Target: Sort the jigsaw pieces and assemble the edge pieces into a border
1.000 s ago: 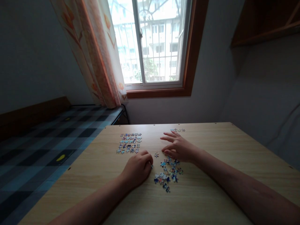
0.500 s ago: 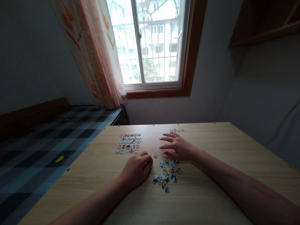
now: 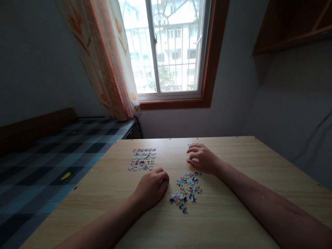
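Observation:
My left hand rests on the table with its fingers curled in. A small pale spot shows at its fingertips, too small to name. Right of it lies a loose heap of jigsaw puzzle pieces, mixed blue, white and dark. My right hand is above the heap's far side, thumb and forefinger pinched at a tiny jigsaw puzzle piece, mostly covered by the fingertips. Behind its fingers is a short row of pieces, partly hidden. On the left, several neat rows of puzzle pieces lie flat.
The light wooden table reaches towards the wall under a barred window. Left of it stands a bed with a checked cover. A flowered curtain hangs by the window, and a wooden shelf is at the upper right.
The single puzzle piece between my hands has left the table. My right hand has moved right and its spread fingers have closed to a pinch. My left hand has stayed put.

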Tool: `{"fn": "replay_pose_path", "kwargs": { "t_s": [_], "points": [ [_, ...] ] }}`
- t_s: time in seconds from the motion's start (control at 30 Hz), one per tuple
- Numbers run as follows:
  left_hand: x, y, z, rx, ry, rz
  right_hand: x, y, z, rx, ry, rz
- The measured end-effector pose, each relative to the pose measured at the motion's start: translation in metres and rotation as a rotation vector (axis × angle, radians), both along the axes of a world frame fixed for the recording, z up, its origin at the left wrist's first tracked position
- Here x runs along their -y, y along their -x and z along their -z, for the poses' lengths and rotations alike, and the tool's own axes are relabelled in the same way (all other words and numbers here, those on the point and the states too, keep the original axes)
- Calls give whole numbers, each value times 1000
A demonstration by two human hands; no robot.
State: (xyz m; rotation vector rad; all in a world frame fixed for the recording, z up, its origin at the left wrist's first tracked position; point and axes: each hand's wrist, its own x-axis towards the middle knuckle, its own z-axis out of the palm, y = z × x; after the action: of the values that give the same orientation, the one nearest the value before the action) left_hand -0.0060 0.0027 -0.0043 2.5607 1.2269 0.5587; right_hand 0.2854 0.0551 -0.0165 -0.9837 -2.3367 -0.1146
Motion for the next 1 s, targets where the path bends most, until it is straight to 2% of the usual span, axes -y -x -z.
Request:
{"fn": "replay_pose_path", "kwargs": {
  "t_s": [1.0],
  "points": [
    [-1,1,2,-8,4,-3,-22,-29,18,47,0,279]
  ]
}}
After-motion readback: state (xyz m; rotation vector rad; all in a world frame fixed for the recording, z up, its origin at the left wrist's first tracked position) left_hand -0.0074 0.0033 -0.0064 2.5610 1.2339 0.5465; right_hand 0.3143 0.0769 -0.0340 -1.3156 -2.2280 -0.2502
